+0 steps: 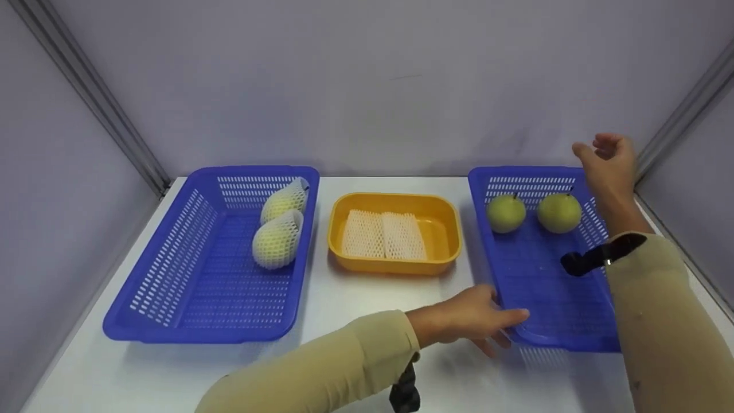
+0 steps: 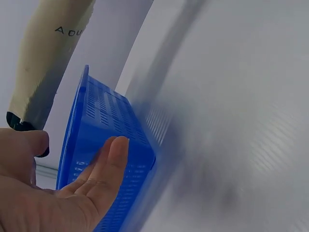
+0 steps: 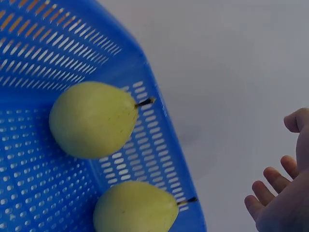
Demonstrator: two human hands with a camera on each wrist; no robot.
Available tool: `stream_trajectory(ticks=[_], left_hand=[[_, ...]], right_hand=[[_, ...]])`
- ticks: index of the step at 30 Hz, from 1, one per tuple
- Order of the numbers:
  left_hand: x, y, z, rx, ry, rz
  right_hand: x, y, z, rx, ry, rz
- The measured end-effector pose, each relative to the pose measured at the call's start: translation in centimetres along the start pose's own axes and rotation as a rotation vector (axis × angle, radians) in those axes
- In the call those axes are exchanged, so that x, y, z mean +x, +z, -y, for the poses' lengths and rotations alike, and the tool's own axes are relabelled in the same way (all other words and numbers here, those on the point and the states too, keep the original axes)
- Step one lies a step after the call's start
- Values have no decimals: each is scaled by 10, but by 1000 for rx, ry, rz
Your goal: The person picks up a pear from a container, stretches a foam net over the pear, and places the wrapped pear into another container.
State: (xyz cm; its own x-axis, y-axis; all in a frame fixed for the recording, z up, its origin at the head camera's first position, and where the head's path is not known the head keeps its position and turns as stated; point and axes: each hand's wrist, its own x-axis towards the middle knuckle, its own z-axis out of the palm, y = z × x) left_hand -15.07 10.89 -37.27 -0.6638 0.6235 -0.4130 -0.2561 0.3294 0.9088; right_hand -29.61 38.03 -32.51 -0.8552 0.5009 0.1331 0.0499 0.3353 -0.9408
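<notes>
The left hand (image 1: 473, 314), fingers spread, was at the near-left corner of the right blue basket (image 1: 539, 292), the right hand (image 1: 610, 163) empty near its far end, by two bare pears (image 1: 559, 213). Handling the basket, apparently, called for gripping its rim (image 1: 527, 170); the right sleeve (image 1: 659, 310) hid one side, left-hand contact unclear.

The tray (image 1: 395, 266) is orange, its nets (image 1: 383, 235) off-white mesh; right of it, the basket (image 1: 533, 275) is slotted blue, its pears (image 1: 506, 214) yellow-green.

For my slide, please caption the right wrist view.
Two pears in a blue perforated basket, right hand empty nearby.
</notes>
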Motion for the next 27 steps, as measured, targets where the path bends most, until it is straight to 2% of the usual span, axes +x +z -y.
stream_trajectory(ticks=[2, 6, 13, 19, 27], left_hand=[[3, 5, 1, -31, 11, -23], [7, 12, 4, -72, 21, -54], [11, 10, 2, -90, -28, 8], [11, 10, -1, -89, -55, 13], [11, 9, -1, -95, -55, 37]], right_hand=[[3, -2, -11, -76, 52, 52], [6, -10, -35, -142, 114, 159], [7, -13, -73, -233, 125, 351], [8, -6, -84, -259, 122, 405], [5, -1, -93, -318, 83, 486]])
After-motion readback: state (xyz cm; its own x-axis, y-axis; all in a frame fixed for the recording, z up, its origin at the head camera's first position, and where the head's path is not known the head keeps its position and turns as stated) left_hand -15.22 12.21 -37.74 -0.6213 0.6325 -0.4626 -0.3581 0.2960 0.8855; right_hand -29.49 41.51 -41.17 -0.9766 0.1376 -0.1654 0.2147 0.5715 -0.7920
